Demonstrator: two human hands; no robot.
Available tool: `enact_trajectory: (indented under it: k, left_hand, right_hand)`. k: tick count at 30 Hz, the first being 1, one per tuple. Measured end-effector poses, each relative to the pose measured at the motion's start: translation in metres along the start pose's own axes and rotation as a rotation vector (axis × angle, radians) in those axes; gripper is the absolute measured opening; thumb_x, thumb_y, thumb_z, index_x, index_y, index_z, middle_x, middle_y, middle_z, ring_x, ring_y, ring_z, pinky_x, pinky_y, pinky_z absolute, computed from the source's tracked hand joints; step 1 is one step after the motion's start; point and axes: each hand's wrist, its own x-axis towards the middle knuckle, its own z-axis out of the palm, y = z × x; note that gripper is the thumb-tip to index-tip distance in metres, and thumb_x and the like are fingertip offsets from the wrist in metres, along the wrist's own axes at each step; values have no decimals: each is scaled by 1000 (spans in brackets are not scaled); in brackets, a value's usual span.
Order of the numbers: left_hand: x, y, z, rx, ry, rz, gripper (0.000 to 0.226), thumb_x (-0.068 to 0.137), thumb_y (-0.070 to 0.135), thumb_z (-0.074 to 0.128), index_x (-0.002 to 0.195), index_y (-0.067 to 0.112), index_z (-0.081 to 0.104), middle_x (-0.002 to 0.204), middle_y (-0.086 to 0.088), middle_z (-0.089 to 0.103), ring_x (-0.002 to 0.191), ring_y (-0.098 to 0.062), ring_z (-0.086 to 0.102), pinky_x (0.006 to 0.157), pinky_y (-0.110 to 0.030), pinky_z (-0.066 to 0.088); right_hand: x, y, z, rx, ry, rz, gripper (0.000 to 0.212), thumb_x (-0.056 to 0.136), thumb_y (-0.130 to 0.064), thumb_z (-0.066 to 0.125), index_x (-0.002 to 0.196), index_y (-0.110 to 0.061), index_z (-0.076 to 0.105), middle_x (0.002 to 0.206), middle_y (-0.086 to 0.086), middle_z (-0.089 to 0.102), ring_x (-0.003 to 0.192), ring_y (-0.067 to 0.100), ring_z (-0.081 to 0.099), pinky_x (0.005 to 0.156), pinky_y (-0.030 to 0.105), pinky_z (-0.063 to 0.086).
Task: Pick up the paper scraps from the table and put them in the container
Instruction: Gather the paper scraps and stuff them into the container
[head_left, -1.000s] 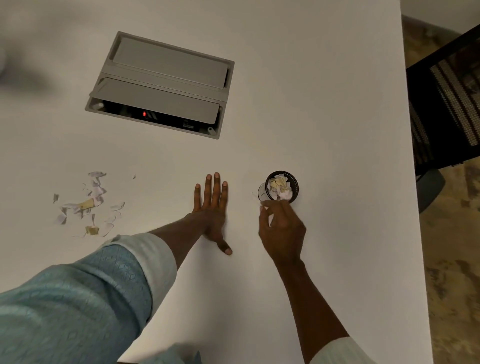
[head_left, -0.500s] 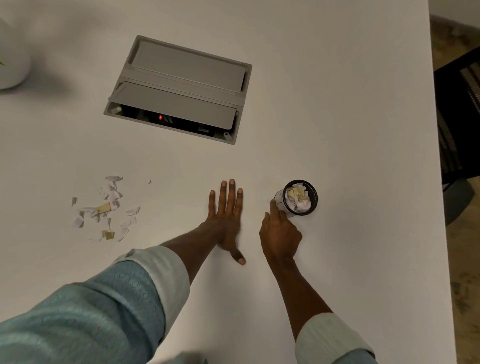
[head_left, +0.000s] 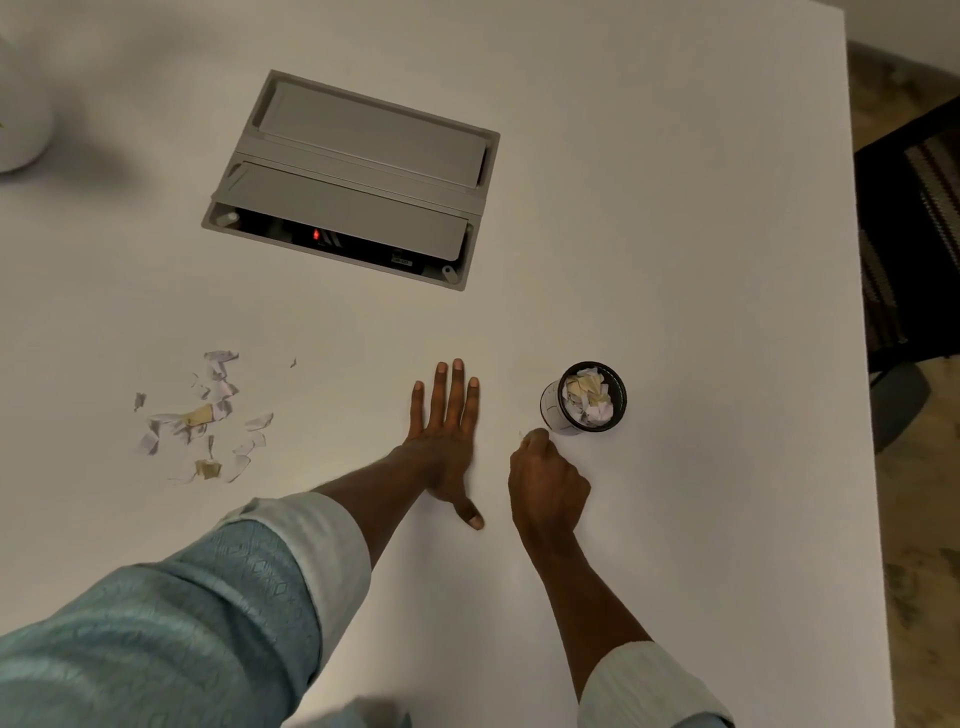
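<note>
- A person's left hand (head_left: 445, 441) lies palm-down on the white table (head_left: 701, 312), around the middle of its near half. The fingers are straight and close together, the thumb angled out towards the near edge.
- The right hand (head_left: 545, 483) is just beside it with fingers curled and the fingertips bunched down at the tabletop. Whether they pinch anything cannot be told — the knuckles hide the tips.
- The container (head_left: 551, 410), a small black-rimmed cup, stands upright just beyond the right hand, in the table's right half but well short of the right edge. It is packed with crumpled paper (head_left: 587, 402).
- Loose paper scraps (head_left: 202, 415) — white and tan — lie scattered towards the left edge, well apart from both hands.
- A grey cable hatch (head_left: 353, 176) is set into the tabletop further back.
</note>
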Motion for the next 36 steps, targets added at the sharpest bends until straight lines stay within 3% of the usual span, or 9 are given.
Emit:
enact_trajectory:
  k: [3, 8, 13, 17, 21, 25, 29, 36]
  left_hand:
    - [-1, 0, -1, 7, -4, 1, 196, 21, 101, 72, 146, 9, -48, 149, -22, -59, 135, -47, -57, 116, -73, -21]
    - [-1, 2, -1, 3, -5, -6, 196, 19, 102, 70, 146, 10, -48, 149, -21, -59, 135, -46, -58, 117, -72, -20]
    - [-4, 2, -4, -12, -18, 3, 197, 17, 102, 69, 145, 10, -49, 147, -21, -61, 134, -46, -59, 116, -73, -20]
    - [-7, 1, -7, -17, -29, 22, 198, 17, 102, 69, 143, 8, -50, 145, -22, -62, 133, -47, -59, 114, -76, -21]
    - [-9, 2, -9, -15, -36, 30, 197, 20, 101, 71, 143, 7, -50, 145, -23, -62, 133, -47, -59, 114, -76, -22]
    - [-8, 0, -9, -17, -31, 36, 196, 21, 101, 72, 144, 7, -50, 145, -23, -62, 133, -48, -58, 114, -76, -22]
    - [-8, 0, -7, -12, -34, 26, 196, 21, 101, 72, 142, 9, -52, 144, -21, -63, 132, -46, -60, 114, -74, -24]
    - [-7, 0, -5, -3, -20, 19, 196, 21, 101, 73, 144, 9, -51, 146, -21, -62, 134, -45, -59, 115, -74, -21]
  right_hand:
    - [-8, 5, -6, 6, 23, 21, 32, 90, -40, 74, 75, -14, 62, 46, -7, 46, 38, 5, 26, 45, 17, 23]
    - [1, 9, -38, 145, 150, 38, 18, 93, -33, 74, 85, -17, 67, 51, -8, 50, 36, 7, 42, 39, 19, 35]
    - [38, 21, -76, 392, 354, 155, 12, 98, -25, 66, 89, -16, 68, 65, -2, 64, 46, 17, 55, 44, 21, 34]
    - [62, 38, -80, 459, 250, 197, 11, 99, -20, 60, 95, -12, 67, 90, 5, 67, 73, 27, 66, 50, 33, 50]
    - [59, 54, -64, 427, 238, 46, 9, 93, -4, 66, 100, -6, 71, 97, 12, 63, 88, 32, 65, 53, 36, 56]
    - [48, 59, -56, 469, 231, -34, 28, 91, -1, 61, 117, -5, 71, 115, 10, 68, 106, 32, 63, 79, 43, 57]
    - [38, 53, -52, 414, 146, -165, 37, 98, -13, 61, 133, -3, 64, 140, 13, 64, 133, 27, 58, 109, 45, 45]
    - [33, 47, -42, 273, -43, -159, 64, 107, -55, 34, 145, -7, 53, 150, 9, 56, 147, 21, 43, 126, 45, 21]
